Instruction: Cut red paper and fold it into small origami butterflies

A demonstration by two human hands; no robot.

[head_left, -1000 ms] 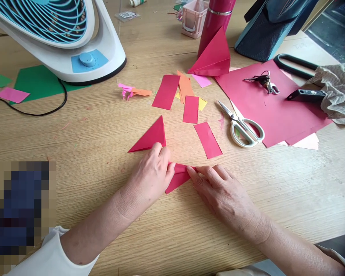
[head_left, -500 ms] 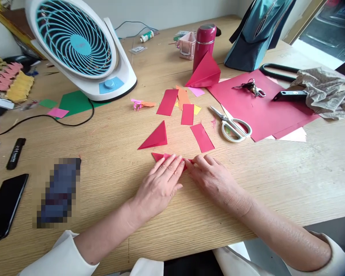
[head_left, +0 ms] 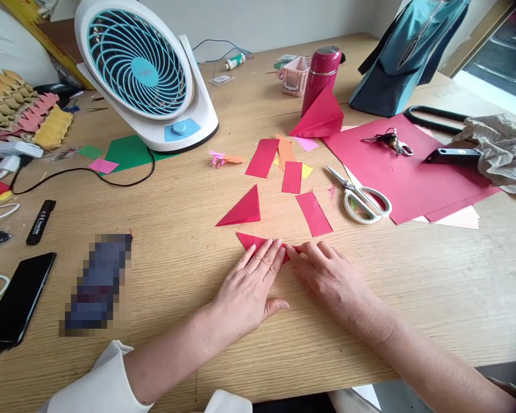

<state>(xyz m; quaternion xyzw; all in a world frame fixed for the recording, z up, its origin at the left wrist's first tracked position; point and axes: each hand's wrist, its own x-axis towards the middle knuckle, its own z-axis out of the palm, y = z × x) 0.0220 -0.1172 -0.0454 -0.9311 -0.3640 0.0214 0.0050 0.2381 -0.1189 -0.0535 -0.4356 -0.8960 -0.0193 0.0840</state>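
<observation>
A piece of red paper (head_left: 246, 238) with a pointed left end lies on the table in front of me. My left hand (head_left: 250, 288) rests flat across it, fingers stretched out and thumb spread to the side. At the paper's right end, my right hand (head_left: 334, 282) has its fingers curled and pressed together on the corner. Both hands cover much of the sheet, so its full shape is hidden. Just beyond it lie a folded red triangle (head_left: 245, 207) and a red paper rectangle (head_left: 314, 214).
White-handled scissors (head_left: 363, 202) lie right of the paper pieces, beside large red sheets (head_left: 413, 189) bearing a key bunch (head_left: 391, 140). A fan (head_left: 148, 74), a red flask (head_left: 320, 77) and a teal bag (head_left: 395, 74) stand behind. A black phone (head_left: 17, 304) is at left.
My view has shifted, so the scene sits farther right and slightly lower. My left thumb has spread away from the fingers. My right fingers stay at the paper's right corner.
</observation>
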